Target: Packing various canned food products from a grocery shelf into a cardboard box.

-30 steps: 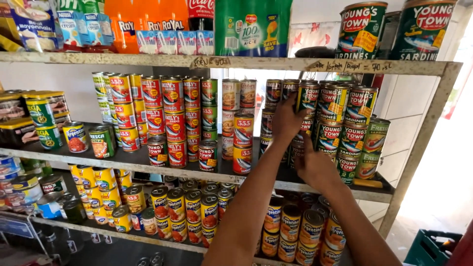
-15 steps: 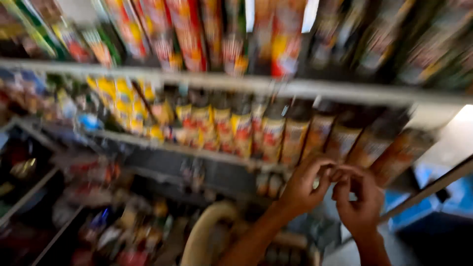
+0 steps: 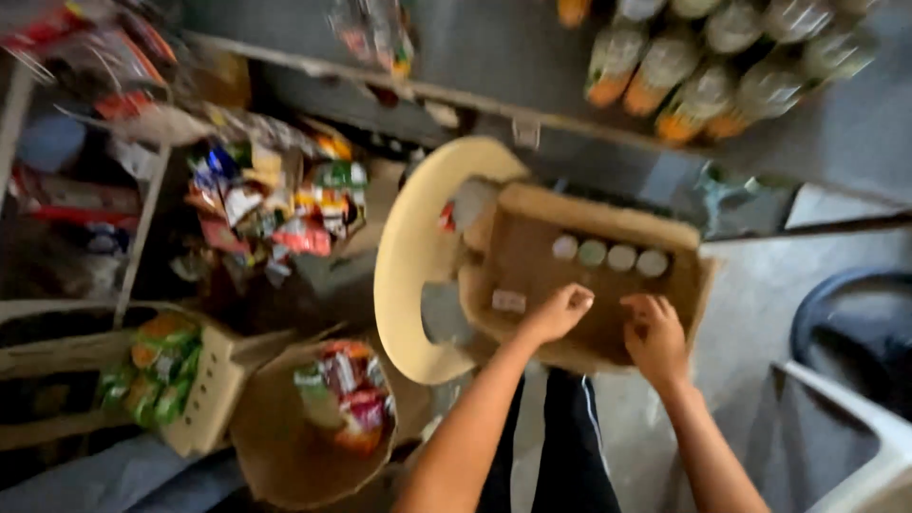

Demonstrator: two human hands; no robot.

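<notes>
We see our two bare hands lowered into an open brown cardboard box (image 3: 532, 256) that sits on a cream plastic chair (image 3: 408, 256). Our left hand (image 3: 560, 312) is curled into a loose fist over the box floor; the picture is too blurred for us to tell whether anything lies inside the curl. Our right hand (image 3: 655, 334), just beside it at three o'clock, rests with bent fingers on the near wall of the box, and again we cannot tell whether it grips anything.

Four round tin cans (image 3: 608, 254), seen from the top as pale discs, stand in a row along the far wall of the box, at about twelve o'clock from our hands and apart from them. A small pale label (image 3: 508, 300) lies on the box floor at nine o'clock from the left hand.

Farther at twelve to one o'clock, a grey shelf (image 3: 532, 57) carries a row of cans with orange and green wrappers (image 3: 703, 85). At nine o'clock, a heap of bright snack packets (image 3: 275, 199) fills the lower shelving. At seven o'clock, a second brown cardboard box (image 3: 304, 427) holds red and green packets.
</notes>
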